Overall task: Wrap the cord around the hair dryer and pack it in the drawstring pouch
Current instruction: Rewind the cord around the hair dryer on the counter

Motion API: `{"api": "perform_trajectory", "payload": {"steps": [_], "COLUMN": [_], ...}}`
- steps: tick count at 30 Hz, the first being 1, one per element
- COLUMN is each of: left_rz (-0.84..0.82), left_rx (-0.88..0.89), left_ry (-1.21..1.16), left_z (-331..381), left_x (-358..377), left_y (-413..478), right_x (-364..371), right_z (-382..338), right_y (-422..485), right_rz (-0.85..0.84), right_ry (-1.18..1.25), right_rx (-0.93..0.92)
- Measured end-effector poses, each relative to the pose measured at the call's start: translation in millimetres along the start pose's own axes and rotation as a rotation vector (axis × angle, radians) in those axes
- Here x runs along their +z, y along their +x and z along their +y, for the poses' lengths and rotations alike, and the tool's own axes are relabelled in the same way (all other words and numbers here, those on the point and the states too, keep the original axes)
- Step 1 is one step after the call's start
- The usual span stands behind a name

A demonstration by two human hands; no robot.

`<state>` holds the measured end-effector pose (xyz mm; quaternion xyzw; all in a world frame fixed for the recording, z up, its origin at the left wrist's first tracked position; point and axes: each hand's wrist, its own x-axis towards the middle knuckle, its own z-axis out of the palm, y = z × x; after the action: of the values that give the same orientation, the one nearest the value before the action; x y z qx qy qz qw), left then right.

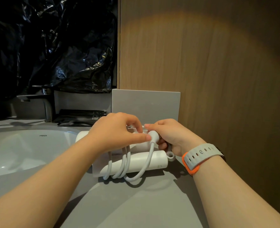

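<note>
A white hair dryer [154, 161] lies on the grey counter, its handle pointing right, its head mostly hidden under my hands. Its white cord [124, 163] loops around the handle in several turns and sags toward me. My left hand [118, 130] curls over the dryer's head and cord, thumb touching the white plug [152, 134]. My right hand [170, 135] pinches the plug from the right. A flat pale sheet [97, 168] lies under the dryer; I cannot tell whether it is the drawstring pouch.
A white sink basin [26, 150] lies to the left with a metal faucet [48, 106] behind it. Dark packets [80, 116] sit behind the hands beside a grey upright card [145, 104]. A wooden wall [201, 63] rises on the right. Black plastic sheeting [50, 43] hangs behind.
</note>
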<state>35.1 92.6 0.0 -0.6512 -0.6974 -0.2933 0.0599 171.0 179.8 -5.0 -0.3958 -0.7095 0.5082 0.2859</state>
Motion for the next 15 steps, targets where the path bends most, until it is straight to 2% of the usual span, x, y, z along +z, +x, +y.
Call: {"api": "perform_trajectory", "payload": {"steps": [3, 6, 12, 15], "left_rz": [-0.051, -0.129, -0.071, -0.125], "left_rx": [0.017, 0.097, 0.141, 0.127], "left_ry": [-0.093, -0.04, 0.06, -0.035], "left_z": [-1.4, -2.9, -1.9, -1.3], "left_x": [-3.7, -6.0, -2.6, -7.3], "left_y": [-3.0, -5.8, -7.1, -8.5], "right_x": [1.6, 3.2, 3.9, 4.5], "right_z": [-0.7, -0.3, 1.4, 1.1], "right_y": [0.0, 1.8, 2.5, 1.7], "right_rz": [0.014, 0.05, 0.113, 0.133], "right_ry": [-0.005, -0.042, -0.117, -0.17], "right_rx": [-0.015, -0.035, -0.1, -0.138]}}
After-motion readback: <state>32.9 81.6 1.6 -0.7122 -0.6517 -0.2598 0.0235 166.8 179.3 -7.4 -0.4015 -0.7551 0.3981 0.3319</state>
